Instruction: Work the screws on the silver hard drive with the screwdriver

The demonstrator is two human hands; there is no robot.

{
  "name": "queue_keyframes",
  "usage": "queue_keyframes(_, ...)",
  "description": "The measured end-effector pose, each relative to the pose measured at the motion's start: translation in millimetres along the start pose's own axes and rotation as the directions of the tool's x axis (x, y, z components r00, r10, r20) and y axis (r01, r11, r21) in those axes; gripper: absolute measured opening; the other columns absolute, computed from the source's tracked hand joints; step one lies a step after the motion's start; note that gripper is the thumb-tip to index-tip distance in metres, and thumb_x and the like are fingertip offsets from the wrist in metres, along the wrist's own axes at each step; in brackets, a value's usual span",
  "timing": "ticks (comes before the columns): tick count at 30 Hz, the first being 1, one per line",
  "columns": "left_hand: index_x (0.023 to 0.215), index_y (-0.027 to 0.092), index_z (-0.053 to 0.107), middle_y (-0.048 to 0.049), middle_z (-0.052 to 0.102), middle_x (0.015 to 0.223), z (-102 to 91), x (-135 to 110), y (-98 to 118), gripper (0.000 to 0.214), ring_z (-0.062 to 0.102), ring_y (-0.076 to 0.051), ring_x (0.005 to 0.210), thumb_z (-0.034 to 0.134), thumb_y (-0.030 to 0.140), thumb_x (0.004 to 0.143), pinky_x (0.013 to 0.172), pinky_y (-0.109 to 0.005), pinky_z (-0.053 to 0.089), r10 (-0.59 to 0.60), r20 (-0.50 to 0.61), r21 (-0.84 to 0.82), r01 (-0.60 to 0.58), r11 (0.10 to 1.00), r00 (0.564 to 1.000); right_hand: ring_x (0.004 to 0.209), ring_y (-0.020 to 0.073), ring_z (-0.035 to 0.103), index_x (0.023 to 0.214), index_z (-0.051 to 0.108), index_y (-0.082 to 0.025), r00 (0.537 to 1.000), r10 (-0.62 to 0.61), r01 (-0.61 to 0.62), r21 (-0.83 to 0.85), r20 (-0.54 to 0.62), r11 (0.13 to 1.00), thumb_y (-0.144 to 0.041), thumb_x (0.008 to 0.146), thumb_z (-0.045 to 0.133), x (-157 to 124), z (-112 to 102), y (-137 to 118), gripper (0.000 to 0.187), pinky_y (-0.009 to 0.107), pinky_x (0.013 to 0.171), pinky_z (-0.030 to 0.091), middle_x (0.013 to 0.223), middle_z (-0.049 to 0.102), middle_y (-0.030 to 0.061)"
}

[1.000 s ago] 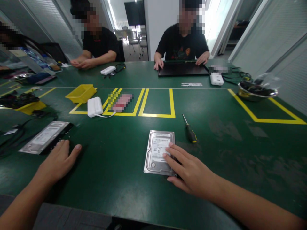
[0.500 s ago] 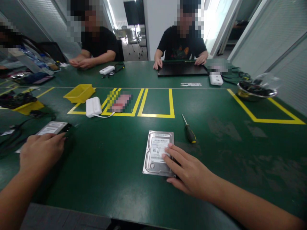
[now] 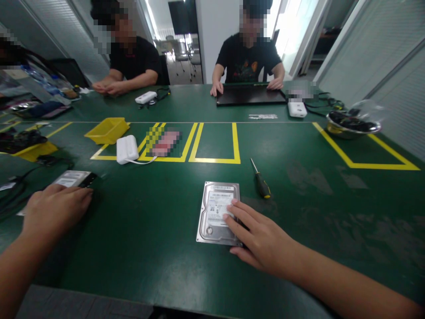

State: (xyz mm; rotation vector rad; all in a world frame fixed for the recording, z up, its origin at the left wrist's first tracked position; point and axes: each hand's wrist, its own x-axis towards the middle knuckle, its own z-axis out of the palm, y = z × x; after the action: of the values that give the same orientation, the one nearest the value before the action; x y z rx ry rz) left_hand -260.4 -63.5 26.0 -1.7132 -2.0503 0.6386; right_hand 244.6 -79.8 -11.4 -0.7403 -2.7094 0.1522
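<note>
A silver hard drive (image 3: 217,208) with a white label lies flat on the green table in front of me. My right hand (image 3: 254,232) grips it at its right side, fingertips on the label and thumb by the lower right corner. Off to the left, my left hand (image 3: 58,206) is curled over a second hard drive (image 3: 73,178), covering most of it; only its far end and a near-left corner show. The thumb of that hand is hidden. Right of the middle drive lies a screwdriver (image 3: 262,184) with a black and yellow handle.
Yellow tape (image 3: 236,144) marks rectangles on the table (image 3: 149,252). A yellow bin (image 3: 108,130), a white power bank (image 3: 126,149) and a metal bowl (image 3: 352,126) of dark parts stand farther back. Black cables (image 3: 20,190) lie at left. Two people sit opposite, one with hands on a black panel (image 3: 250,95).
The whole view has shifted slightly. My left hand sits a little flatter over its drive, fingers lower at the right edge. My right hand and the middle drive have not moved on the table.
</note>
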Motion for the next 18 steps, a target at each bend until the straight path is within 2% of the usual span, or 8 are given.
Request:
queue_keyframes(3, 0.098, 0.025, 0.072, -0.0061, 0.071, 0.104, -6.5, 3, 1, 0.048, 0.055, -0.030, 0.099, 0.030, 0.048, 0.091, 0.071, -0.032, 0.036, 0.020, 0.005, -0.013, -0.020, 1.000, 1.000, 0.139, 0.0377, 0.038, 0.137, 0.051, -0.004, 1.000, 0.001, -0.001, -0.002, 0.000, 1.000, -0.035, 0.089, 0.061, 0, 0, 1, 0.058, 0.050, 0.115, 0.038, 0.142, 0.049, 0.0230)
queue_keyframes(7, 0.089, 0.022, 0.066, -0.0071, 0.069, 0.087, -23.8, 4, 18, 0.042, 0.055, -0.028, 0.087, 0.033, 0.049, 0.091, 0.067, -0.029, 0.035, -0.017, -0.142, -0.064, 0.008, 0.998, 0.990, 0.140, 0.0383, 0.038, 0.137, 0.052, -0.004, 1.000, 0.013, -0.013, 0.009, 0.007, 1.000, -0.034, 0.089, 0.061, 0, -1, 0, 0.057, 0.051, 0.114, 0.039, 0.142, 0.049, 0.0241)
queue_keyframes(8, 0.089, 0.021, 0.063, -0.0071, 0.068, 0.085, -29.9, 4, 24, 0.039, 0.055, -0.027, 0.086, 0.032, 0.043, 0.093, 0.071, -0.030, 0.036, 0.040, -0.196, -0.084, -0.057, 0.995, 0.980, 0.140, 0.0393, 0.037, 0.136, 0.052, -0.004, 1.000, 0.023, -0.023, 0.010, 0.007, 1.000, -0.035, 0.089, 0.061, 1, -1, -1, 0.057, 0.052, 0.114, 0.039, 0.143, 0.048, 0.0250)
queue_keyframes(10, 0.082, 0.020, 0.059, -0.0069, 0.066, 0.079, -43.7, 4, 38, 0.035, 0.054, -0.025, 0.080, 0.031, 0.037, 0.094, 0.074, -0.031, 0.037, 0.063, -0.290, -0.151, -0.111, 0.982, 0.955, 0.142, 0.0416, 0.033, 0.135, 0.054, -0.005, 0.999, 0.035, -0.035, 0.010, 0.002, 0.999, -0.036, 0.089, 0.061, 1, -1, -1, 0.056, 0.054, 0.114, 0.038, 0.145, 0.045, 0.0266)
queue_keyframes(14, 0.081, 0.020, 0.054, -0.0040, 0.058, 0.072, -76.9, 3, 65, 0.031, 0.050, -0.021, 0.072, 0.032, 0.035, 0.096, 0.067, -0.029, 0.033, 0.059, -0.332, -0.337, -0.177, 0.925, 0.942, 0.143, 0.0416, 0.031, 0.135, 0.054, -0.005, 1.000, 0.027, -0.027, 0.024, 0.000, 0.999, -0.037, 0.090, 0.060, 1, -1, -1, 0.055, 0.055, 0.115, 0.035, 0.145, 0.046, 0.0262)
queue_keyframes(18, 0.088, 0.017, 0.057, -0.0042, 0.059, 0.079, -111.8, 0, 93, 0.028, 0.053, -0.019, 0.078, 0.036, 0.033, 0.098, 0.071, -0.029, 0.037, 0.093, -0.392, -0.508, -0.300, 0.807, 0.915, 0.143, 0.0414, 0.031, 0.135, 0.054, -0.004, 1.000, 0.028, -0.029, 0.036, 0.014, 0.999, -0.035, 0.090, 0.061, 2, -2, -1, 0.055, 0.054, 0.114, 0.038, 0.145, 0.045, 0.0268)
